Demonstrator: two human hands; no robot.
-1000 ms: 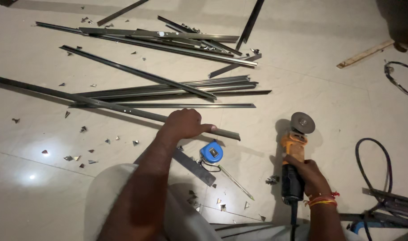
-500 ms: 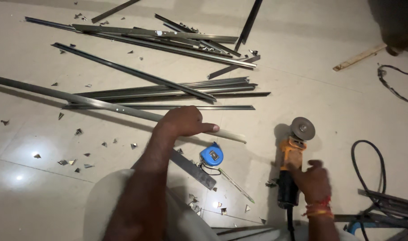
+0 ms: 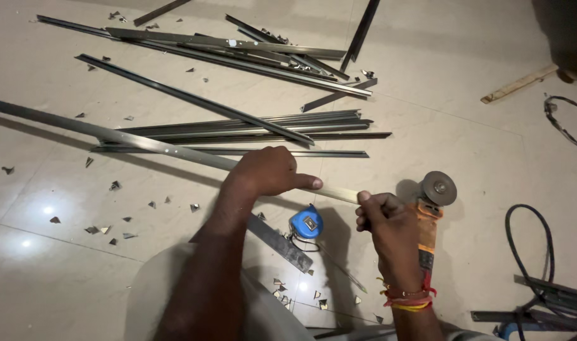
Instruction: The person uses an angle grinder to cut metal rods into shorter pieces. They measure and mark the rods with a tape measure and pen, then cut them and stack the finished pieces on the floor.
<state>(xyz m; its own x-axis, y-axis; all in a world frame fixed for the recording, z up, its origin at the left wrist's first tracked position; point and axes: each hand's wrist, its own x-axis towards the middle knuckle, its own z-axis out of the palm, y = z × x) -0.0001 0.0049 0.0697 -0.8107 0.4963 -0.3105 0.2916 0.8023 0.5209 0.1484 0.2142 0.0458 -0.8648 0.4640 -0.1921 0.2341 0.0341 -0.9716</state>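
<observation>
Both hands [image 3: 266, 172] [image 3: 389, 221] on metal strip [image 3: 143, 144]

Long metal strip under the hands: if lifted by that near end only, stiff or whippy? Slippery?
The metal strip is long, thin and narrow, so it would likely sag and whip. Its shiny face on glossy floor suggests easy sliding. The left hand presses it; the right hand is at its end, whose cut edge may be sharp.

Open floor [image 3: 67, 278] at left, metal strip pile [image 3: 250, 126] blocking ahead, tape measure [image 3: 306, 223] between hands, cable [image 3: 541, 252] at right.
</observation>
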